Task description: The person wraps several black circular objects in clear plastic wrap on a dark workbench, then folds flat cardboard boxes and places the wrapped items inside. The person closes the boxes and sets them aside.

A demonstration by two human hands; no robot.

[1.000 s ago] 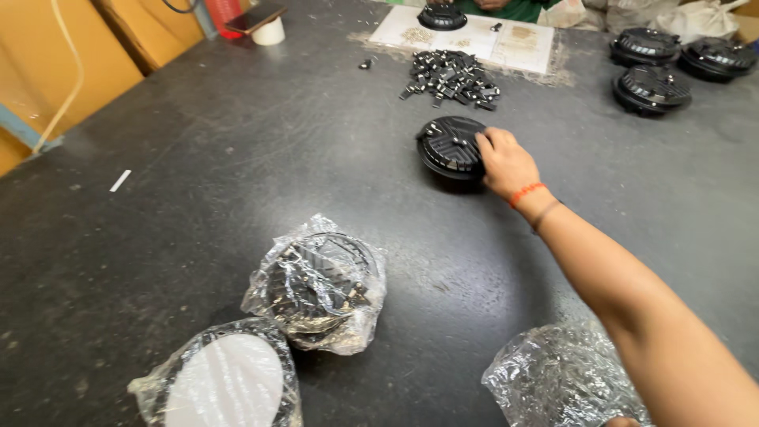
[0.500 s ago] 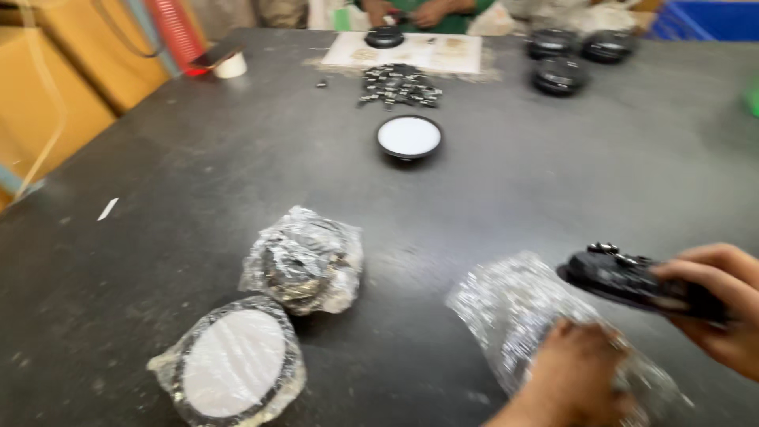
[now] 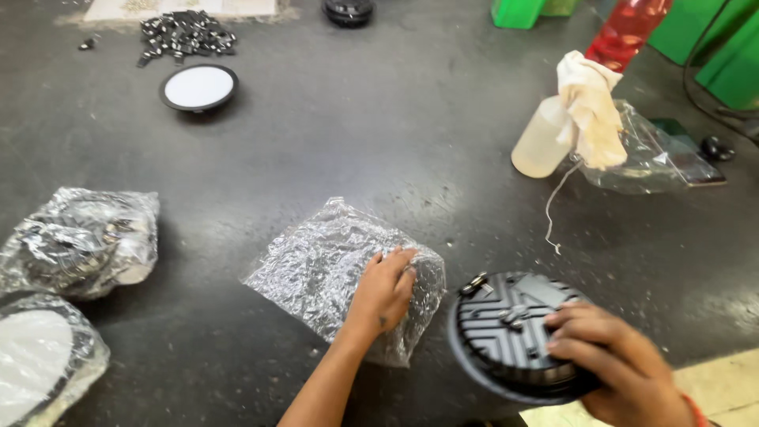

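Left hand (image 3: 385, 290) now lies flat, fingers spread, on the crinkled plastic bag (image 3: 332, 273) at desk (image 3: 379, 126) centre; half a second ago it sat lower, at the bag's near edge. Right hand (image 3: 624, 368) clamped on the black ribbed disc (image 3: 510, 332), now at 5 o'clock just beside the bag, held closer in than before. Spray bottle (image 3: 544, 142) and cloth (image 3: 589, 107) newly in view at 2 o'clock.
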